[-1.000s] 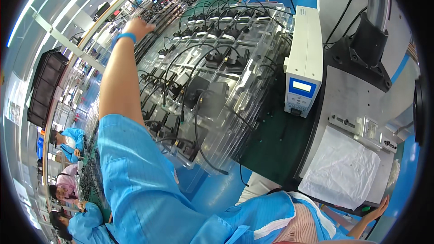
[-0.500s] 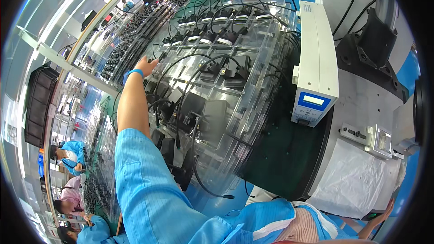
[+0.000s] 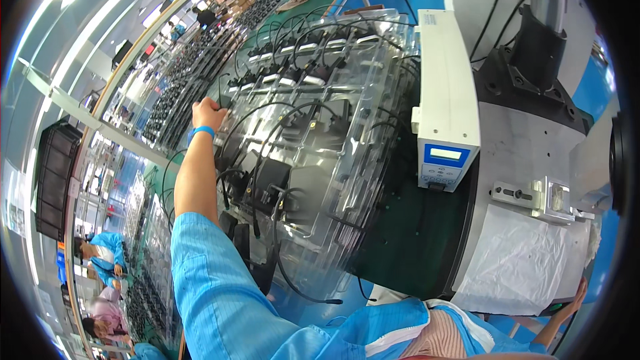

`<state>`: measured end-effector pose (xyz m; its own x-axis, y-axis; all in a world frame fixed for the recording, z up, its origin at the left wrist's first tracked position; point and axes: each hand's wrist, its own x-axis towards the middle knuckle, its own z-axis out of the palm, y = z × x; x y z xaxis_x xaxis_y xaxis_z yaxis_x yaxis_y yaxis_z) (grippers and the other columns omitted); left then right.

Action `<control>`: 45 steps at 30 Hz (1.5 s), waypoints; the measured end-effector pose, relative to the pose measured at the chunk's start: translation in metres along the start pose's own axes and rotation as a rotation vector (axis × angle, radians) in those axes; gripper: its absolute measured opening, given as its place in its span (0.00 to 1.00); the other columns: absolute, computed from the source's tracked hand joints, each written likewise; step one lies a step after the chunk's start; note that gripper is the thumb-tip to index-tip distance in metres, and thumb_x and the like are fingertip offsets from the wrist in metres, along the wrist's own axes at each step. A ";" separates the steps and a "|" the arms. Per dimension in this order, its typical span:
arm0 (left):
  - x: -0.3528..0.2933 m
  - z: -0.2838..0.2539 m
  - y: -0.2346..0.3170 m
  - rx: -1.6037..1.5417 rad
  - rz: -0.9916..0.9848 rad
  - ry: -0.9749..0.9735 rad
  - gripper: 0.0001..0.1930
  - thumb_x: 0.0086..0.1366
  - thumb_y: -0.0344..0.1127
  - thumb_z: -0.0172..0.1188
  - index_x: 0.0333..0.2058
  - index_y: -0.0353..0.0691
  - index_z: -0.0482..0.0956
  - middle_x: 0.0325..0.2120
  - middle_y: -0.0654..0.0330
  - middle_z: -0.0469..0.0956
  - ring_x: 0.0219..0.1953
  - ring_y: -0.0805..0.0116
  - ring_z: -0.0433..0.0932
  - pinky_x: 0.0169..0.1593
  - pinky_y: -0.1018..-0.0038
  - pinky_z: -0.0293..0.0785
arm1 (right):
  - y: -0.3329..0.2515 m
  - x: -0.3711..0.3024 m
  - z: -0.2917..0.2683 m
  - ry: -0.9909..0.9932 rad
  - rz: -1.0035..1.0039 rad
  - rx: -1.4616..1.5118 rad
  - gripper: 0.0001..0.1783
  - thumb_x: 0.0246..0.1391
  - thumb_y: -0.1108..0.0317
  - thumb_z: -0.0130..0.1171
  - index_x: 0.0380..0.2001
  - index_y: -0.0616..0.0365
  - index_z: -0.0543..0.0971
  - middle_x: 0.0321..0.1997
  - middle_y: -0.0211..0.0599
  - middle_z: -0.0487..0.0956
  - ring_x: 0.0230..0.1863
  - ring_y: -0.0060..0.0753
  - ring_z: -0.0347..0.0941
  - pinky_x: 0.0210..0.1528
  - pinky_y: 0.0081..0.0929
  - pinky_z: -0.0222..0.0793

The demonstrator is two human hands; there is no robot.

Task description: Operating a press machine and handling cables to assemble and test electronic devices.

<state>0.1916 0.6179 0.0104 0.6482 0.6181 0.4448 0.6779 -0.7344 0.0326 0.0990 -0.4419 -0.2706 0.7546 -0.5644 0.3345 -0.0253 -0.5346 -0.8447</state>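
Observation:
My left hand (image 3: 209,115), with a blue band at the wrist, reaches to the left edge of a stack of clear plastic trays (image 3: 363,127). Its fingers are curled against a small black corded device (image 3: 225,101), and the grip is partly hidden. Black plug-like units (image 3: 317,75) with cables fill the tray's far rows. Larger black blocks (image 3: 272,177) and loose cords lie in its nearer part. At the far right, my right hand (image 3: 579,295) rests by the metal plate's edge, fingers stretched out and partly dim at the picture's rim.
Right of the trays stands a white instrument box (image 3: 448,93) with a small lit display. Beyond it, a machine's metal plate (image 3: 513,140) carries a metal fixture (image 3: 548,200) and a white sheet (image 3: 513,260). Co-workers (image 3: 105,253) sit at the left beside benches of black parts.
My left hand has drawn back slightly toward me, and its stretched fingers have curled in at the black device. The whole view has shifted a little. My right hand stays by the plate.

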 end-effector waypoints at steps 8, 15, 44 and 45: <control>0.011 -0.055 0.001 -0.180 -0.003 0.199 0.13 0.45 0.42 0.68 0.27 0.43 0.77 0.23 0.59 0.77 0.27 0.60 0.76 0.36 0.68 0.72 | -0.019 -0.004 0.015 0.036 0.137 0.288 0.20 0.63 0.61 0.41 0.51 0.61 0.71 0.52 0.39 0.73 0.55 0.33 0.67 0.60 0.24 0.59; -0.040 -0.169 0.047 -0.764 0.011 0.288 0.14 0.52 0.41 0.66 0.33 0.39 0.77 0.26 0.60 0.77 0.27 0.70 0.74 0.33 0.76 0.71 | -0.044 -0.008 0.032 0.105 0.148 0.351 0.18 0.61 0.63 0.47 0.48 0.63 0.73 0.49 0.37 0.74 0.51 0.29 0.67 0.57 0.22 0.60; -0.482 -0.254 0.319 -1.499 1.186 -0.714 0.19 0.59 0.36 0.60 0.48 0.36 0.72 0.43 0.54 0.74 0.40 0.67 0.72 0.46 0.73 0.70 | -0.365 -0.089 -0.037 -0.721 -1.273 0.376 0.10 0.42 0.68 0.64 0.25 0.61 0.76 0.19 0.34 0.72 0.15 0.27 0.62 0.19 0.20 0.60; -0.486 -0.256 0.321 -1.502 1.183 -0.716 0.19 0.59 0.36 0.60 0.48 0.36 0.72 0.43 0.54 0.74 0.40 0.67 0.72 0.46 0.73 0.70 | -0.358 -0.085 -0.037 -0.739 -1.153 0.379 0.09 0.43 0.68 0.63 0.25 0.62 0.75 0.18 0.33 0.71 0.15 0.26 0.62 0.18 0.20 0.60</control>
<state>0.0052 0.0100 0.0333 0.7139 -0.5347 0.4522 -0.6078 -0.1524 0.7793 0.0195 -0.2252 0.0189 0.3983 0.5811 0.7097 0.9150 -0.1978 -0.3516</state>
